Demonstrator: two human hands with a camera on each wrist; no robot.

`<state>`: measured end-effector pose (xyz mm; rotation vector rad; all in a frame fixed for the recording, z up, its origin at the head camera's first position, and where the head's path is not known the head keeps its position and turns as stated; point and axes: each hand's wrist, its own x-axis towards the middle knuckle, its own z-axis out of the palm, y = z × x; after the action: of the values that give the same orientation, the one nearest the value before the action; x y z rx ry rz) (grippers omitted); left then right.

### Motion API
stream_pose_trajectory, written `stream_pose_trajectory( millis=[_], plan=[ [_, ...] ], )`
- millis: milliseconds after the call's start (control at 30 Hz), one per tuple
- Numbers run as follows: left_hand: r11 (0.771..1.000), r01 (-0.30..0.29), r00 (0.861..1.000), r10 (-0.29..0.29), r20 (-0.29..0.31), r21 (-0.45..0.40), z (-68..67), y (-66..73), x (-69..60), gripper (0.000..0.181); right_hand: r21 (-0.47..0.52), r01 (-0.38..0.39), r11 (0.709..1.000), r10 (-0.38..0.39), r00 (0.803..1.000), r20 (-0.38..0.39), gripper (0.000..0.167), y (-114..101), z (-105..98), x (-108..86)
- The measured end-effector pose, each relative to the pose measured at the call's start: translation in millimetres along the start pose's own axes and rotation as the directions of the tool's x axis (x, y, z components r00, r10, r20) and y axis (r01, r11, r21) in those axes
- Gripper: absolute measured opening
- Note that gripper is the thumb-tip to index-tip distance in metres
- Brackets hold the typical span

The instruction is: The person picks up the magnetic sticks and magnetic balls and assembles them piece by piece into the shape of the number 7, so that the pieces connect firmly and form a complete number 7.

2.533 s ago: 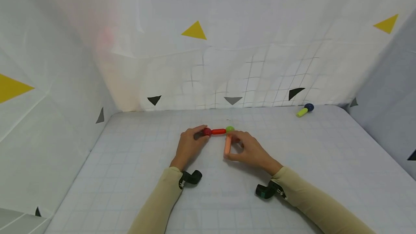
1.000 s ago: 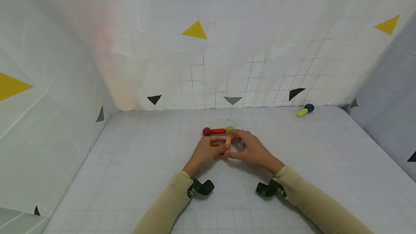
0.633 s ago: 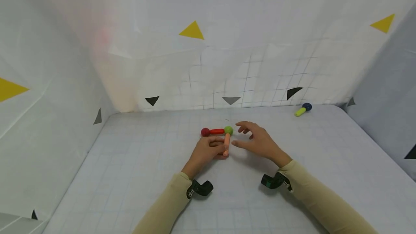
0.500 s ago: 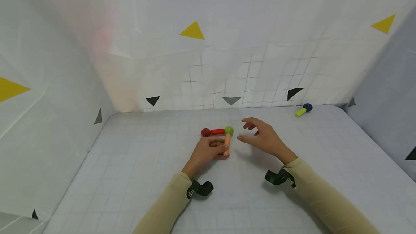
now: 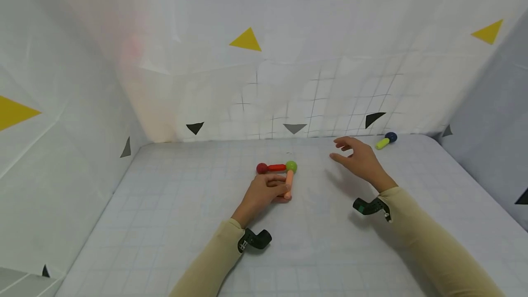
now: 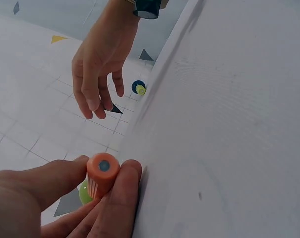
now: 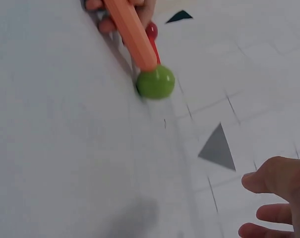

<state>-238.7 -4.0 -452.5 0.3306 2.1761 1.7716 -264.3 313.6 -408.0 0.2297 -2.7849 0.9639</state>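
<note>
An orange stick (image 5: 289,181) touching a green ball (image 5: 291,166) is pinched by the left hand (image 5: 261,193); the right hand (image 5: 361,159) is held above the table (image 5: 317,246), grip apart

In front of you is a pale tabletop (image 5: 136,233) printed with a faint grid, its far right corner rounded. Around its middle you have a dark red ball (image 5: 261,168) on the left, a red rod (image 5: 277,167) and a green ball (image 5: 291,166) in a row, each touching the next. An orange rod (image 5: 289,180) runs from the green ball toward your near side; you can't tell whether it touches the surface. At the far right lie a yellow-green rod (image 5: 382,144) and a navy ball (image 5: 391,137), touching.
</note>
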Motion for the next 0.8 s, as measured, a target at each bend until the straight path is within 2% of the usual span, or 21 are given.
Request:
stream_pose_trajectory(
  millis=[200, 533, 800],
  plan=[
    [0.999, 0.016, 1.000, -0.015, 0.012, -0.037, -0.6, -0.4, -0.3, 0.036, -0.053, -0.043, 0.998, 0.042, 0.999, -0.025, 0.048, 24.3, -12.9, 8.8],
    [1.000, 0.004, 1.000, -0.004, 0.002, -0.005, -0.5, 0.8, -1.4, 0.037, -0.125, -0.083, 0.989, 0.076, 0.995, -0.061, 0.046, 63.1, -33.1, 12.8],
    [1.000, 0.000, 1.000, 0.000, 0.006, -0.031, 0.0, 0.9, -2.6, 0.037, -0.168, -0.182, 0.969, 0.174, 0.983, -0.064, 0.050, 91.1, -48.2, 17.0]
  ],
)
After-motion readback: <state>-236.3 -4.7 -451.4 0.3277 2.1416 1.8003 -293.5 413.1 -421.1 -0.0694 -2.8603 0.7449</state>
